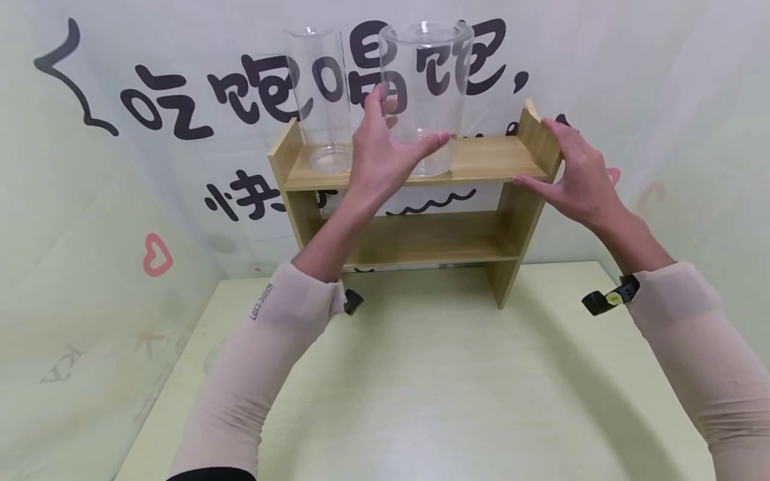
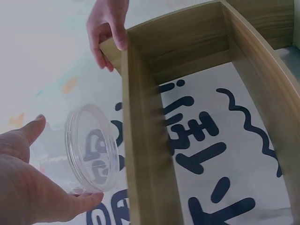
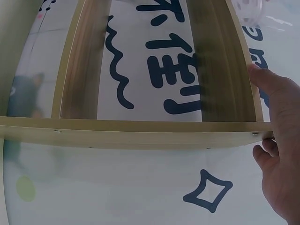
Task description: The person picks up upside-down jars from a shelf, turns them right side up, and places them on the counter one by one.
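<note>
A wide clear cylindrical vase (image 1: pixel 442 93) stands upright at the middle of the wooden shelf's (image 1: pixel 493 157) top board. My left hand (image 1: pixel 385 150) holds it low on the body, thumb across the front and fingers round the left side. From the left wrist view, the round base (image 2: pixel 91 147) of this vase shows beside the board's edge; whether it touches the board I cannot tell. To its left is a narrower clear cylinder (image 1: pixel 321 87) on the same board. My right hand (image 1: pixel 577 177) grips the shelf's right end, thumb at the front edge and fingers on the outer side.
The shelf has a lower board (image 1: pixel 421 240) and raised side panels. It stands at the back of a pale green table (image 1: pixel 421 374), before a white hanging cloth (image 1: pixel 180 40) printed with black characters. Black straps with small devices (image 1: pixel 601 302) sit at both wrists.
</note>
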A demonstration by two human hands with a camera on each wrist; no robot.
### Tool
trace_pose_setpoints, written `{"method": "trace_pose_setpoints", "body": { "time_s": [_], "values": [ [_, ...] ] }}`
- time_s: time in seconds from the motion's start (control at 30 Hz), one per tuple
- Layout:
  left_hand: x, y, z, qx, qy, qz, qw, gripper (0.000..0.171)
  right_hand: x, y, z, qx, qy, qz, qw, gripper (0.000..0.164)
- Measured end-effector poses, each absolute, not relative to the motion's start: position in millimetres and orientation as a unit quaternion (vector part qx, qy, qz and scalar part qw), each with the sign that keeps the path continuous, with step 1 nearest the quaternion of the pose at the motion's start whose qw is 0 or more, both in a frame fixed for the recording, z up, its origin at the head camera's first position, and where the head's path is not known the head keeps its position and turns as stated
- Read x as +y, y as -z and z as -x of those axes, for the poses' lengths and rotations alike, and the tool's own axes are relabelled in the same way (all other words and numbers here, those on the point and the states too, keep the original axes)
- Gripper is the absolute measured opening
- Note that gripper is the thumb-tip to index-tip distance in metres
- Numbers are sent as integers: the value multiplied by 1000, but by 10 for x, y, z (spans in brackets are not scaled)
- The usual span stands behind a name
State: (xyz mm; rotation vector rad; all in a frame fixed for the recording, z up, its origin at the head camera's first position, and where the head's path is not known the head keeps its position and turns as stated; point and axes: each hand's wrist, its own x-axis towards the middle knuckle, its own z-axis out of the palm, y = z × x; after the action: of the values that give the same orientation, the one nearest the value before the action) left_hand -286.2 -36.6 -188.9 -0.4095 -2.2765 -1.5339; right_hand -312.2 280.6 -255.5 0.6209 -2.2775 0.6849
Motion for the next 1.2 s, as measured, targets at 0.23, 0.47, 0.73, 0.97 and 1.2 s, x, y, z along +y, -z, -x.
{"method": "trace_pose_setpoints", "body": {
  "time_s": [0.23,0.47,0.73,0.97,1.2],
  "values": [
    [-469,1841,2604,-810,528,176,184,117,2794,2554,3109,-872,-267,-236,336,97],
    [-574,1904,2431,-820,507,196,179,116,2793,2546,3098,-874,-269,-236,330,97],
    [-725,2021,2251,-832,477,232,164,119,2820,2497,3058,-876,-252,-249,327,98],
    [-835,2145,2096,-859,427,245,139,120,2860,2453,2935,-887,-235,-246,312,101],
    [-926,2313,2034,-884,364,268,121,118,2788,2396,2713,-873,-189,-295,340,106]
  ]
}}
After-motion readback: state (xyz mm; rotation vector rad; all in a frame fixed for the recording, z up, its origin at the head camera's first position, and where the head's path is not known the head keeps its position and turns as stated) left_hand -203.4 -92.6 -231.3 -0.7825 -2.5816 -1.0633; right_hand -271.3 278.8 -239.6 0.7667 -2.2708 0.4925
